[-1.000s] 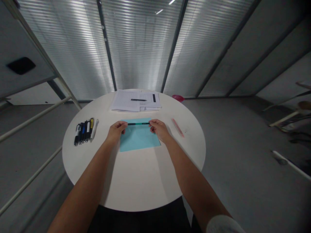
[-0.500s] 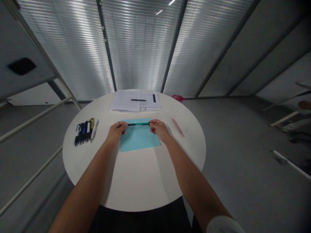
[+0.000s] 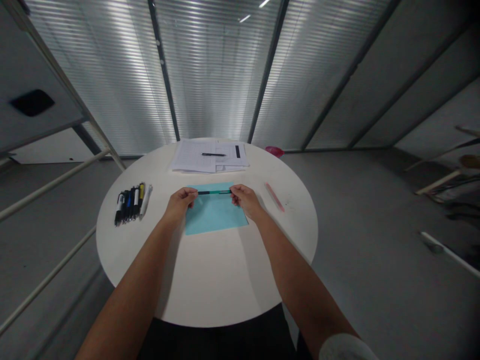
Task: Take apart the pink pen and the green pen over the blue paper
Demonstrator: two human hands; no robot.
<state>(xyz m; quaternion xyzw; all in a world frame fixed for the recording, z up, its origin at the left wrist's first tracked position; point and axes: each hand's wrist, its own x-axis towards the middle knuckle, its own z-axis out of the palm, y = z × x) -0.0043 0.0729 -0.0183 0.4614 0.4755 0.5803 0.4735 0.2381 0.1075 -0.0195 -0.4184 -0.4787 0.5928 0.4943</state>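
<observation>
A slim green and black pen (image 3: 214, 192) is stretched level between my two hands, over the upper part of a light blue sheet (image 3: 215, 215). Its left, black end is pinched by the thumb and fingers of my left hand (image 3: 182, 201). At the other end, my right hand (image 3: 243, 198) grips it the same way. My fingers cover both tips of the pen. Right of my right hand, a pink stick-like pen (image 3: 275, 197) lies slantwise on the white round table (image 3: 217, 280).
Several pens (image 3: 130, 204) lie side by side at the table's left. Stacked papers (image 3: 195, 156) with a black pen (image 3: 213, 154) on top are at the far edge. A metal-framed whiteboard (image 3: 41, 65) stands at left, and a pink object (image 3: 275, 151) shows beyond the table.
The green section of the pen shows a small light marking near my right hand more clearly now, as if slightly rolled. Both hands keep their places and grip.
</observation>
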